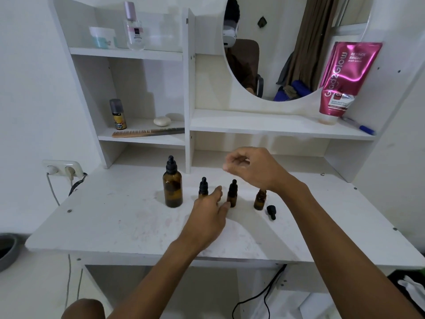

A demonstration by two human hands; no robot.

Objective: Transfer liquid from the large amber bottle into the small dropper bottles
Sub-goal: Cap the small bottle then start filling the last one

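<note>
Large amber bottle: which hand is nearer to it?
Left. The left hand reaches low, just right of the large amber bottle; the right hand hovers higher and farther right.

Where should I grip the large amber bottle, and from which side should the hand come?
Grip the large amber bottle round its straight body, below the shoulder, from the front-left: it stands upright, its black dropper cap is narrow, and a small dropper bottle stands close on its right.

A scuffed white tabletop (103,222) carries a large amber glass bottle (172,191). Right of it stand three small amber dropper bottles (203,188) (232,196) (259,201) (the farthest uncapped), then a loose black dropper cap (271,211).
</note>
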